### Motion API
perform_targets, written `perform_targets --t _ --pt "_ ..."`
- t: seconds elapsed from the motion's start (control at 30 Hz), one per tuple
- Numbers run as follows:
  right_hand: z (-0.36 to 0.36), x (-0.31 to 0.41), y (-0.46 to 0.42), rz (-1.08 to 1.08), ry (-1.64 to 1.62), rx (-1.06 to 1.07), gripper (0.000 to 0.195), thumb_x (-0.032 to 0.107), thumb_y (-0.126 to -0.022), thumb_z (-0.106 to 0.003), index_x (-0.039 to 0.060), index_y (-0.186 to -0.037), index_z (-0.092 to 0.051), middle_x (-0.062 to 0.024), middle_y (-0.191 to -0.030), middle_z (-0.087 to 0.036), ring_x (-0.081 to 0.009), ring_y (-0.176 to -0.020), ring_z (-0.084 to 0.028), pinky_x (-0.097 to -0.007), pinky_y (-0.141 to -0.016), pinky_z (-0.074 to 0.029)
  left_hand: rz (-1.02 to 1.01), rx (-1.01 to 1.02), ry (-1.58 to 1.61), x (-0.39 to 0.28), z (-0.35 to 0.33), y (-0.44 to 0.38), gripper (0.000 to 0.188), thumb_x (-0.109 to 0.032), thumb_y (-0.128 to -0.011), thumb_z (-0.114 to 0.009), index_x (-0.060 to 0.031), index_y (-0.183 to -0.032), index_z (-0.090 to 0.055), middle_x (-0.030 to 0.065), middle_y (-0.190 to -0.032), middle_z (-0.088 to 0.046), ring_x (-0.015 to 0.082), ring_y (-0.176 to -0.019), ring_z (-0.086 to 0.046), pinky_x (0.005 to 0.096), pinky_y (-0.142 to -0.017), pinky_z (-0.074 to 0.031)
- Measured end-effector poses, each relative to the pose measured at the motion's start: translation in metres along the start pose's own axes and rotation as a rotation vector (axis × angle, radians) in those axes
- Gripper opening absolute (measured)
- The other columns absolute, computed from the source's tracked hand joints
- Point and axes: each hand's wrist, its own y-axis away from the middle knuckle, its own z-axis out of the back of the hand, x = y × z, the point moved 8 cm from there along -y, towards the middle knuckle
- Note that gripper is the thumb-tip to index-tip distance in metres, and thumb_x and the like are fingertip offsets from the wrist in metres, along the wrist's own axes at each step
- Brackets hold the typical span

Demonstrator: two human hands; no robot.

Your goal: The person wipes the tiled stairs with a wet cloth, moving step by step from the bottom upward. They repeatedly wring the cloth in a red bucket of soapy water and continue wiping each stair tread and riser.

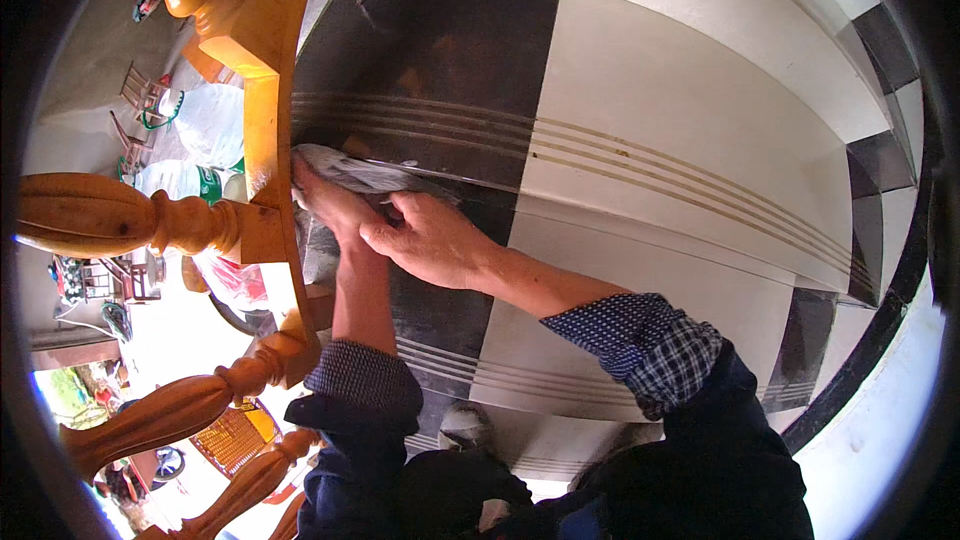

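Note:
A grey-white cloth (360,169) lies bunched against the front edge of a dark stair tread (427,52), close to the wooden balustrade. My left hand (330,199) presses on the cloth at its balustrade end, and the fingertips are hidden beside the wood. Just right of it, my right hand (431,240) has its thumb by the left wrist and its curled fingers at the cloth's lower edge. Its fingertips are out of sight, so whether it grips the cloth is unclear. Grooved lines run along the tread's edge onto the pale stone section (690,105).
Turned wooden balusters (195,221) and their stepped base rail (281,127) border the left side. Beyond them, lower down, are large clear plastic bottles (214,124) and a woven chair (236,439). A shoe (465,424) rests on a lower step. A dark-edged wall border (847,382) curves along the right.

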Motion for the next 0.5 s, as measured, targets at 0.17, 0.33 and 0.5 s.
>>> perform_targets --t 0.17,0.33,0.5 --pt "-0.013 -0.040 0.065 0.041 0.172 0.083 0.046 0.025 -0.097 -0.066 -0.0107 -0.125 -0.059 -0.0271 -0.105 -0.071 -0.0286 -0.091 -0.074 -0.0356 -0.077 -0.058 0.030 0.185 0.164 0.017 0.017 -0.056 0.060 -0.051 -0.102 -0.045 -0.0034 -0.137 -0.053 0.0140 -0.137 -0.056 0.0323 -0.120 -0.056 0.0449 -0.105 -0.045" --pt "0.056 -0.056 0.118 -0.037 0.204 -0.255 0.030 0.020 -0.093 -0.065 -0.0034 -0.110 -0.060 -0.0245 -0.086 -0.068 -0.0389 -0.079 -0.069 -0.0474 -0.072 -0.054 0.077 -0.016 -0.183 0.031 0.015 0.036 0.087 -0.065 -0.098 -0.045 -0.0041 -0.157 -0.028 0.0227 -0.161 -0.031 0.0395 -0.145 -0.033 0.0528 -0.120 -0.024" --pt "0.071 -0.047 0.132 0.136 0.280 -0.547 0.041 0.013 -0.087 -0.068 -0.0045 -0.121 -0.056 -0.0253 -0.098 -0.068 -0.0413 -0.083 -0.068 -0.0474 -0.074 -0.055 -0.412 0.281 -0.501 0.050 -0.014 0.157 0.074 -0.035 -0.106 -0.055 -0.0031 -0.159 -0.015 0.0148 -0.158 -0.031 0.0264 -0.138 -0.036 0.0374 -0.118 -0.026"
